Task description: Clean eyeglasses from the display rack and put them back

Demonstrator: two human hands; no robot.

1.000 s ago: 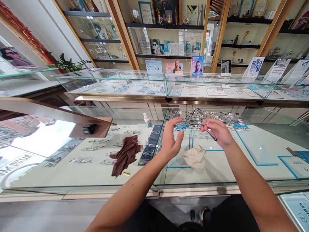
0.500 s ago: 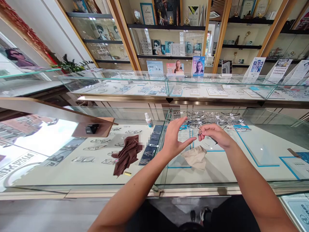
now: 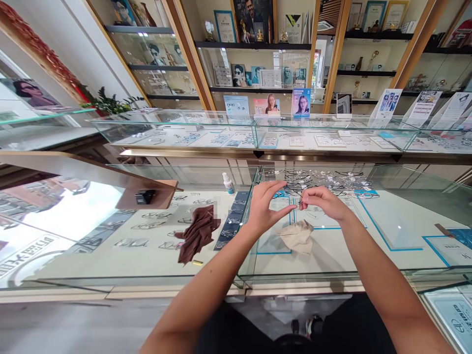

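I stand at the glass bench (image 3: 332, 265) with both hands raised just above its top. My right hand (image 3: 324, 202) has its grip pinched on a thin dark pair of glasses (image 3: 295, 193), fingertips closed around the frame near one end. My left hand (image 3: 267, 206) meets it from the other side, thumb and first finger curved toward the same frame and touching it or very nearly so; the frame is so fine against the clutter behind that I cannot tell whether that grip has closed. The glasses hang in the air between my 2 hands, above the glass and in front of the heap of other glasses (image 3: 324, 179) lying at the far side of the bench. Right below my hands a beige cloth (image 3: 297, 236) lies crumpled on the glass, untouched. To the left, a brown cloth (image 3: 197, 233) lies bunched on the next panel, with a small spray bottle (image 3: 228, 183) standing beyond it. I judge the work to be mid-way for this pair: it is picked up and in hand, neither cloth is in use, and the heap behind suggests plenty of pairs are left.
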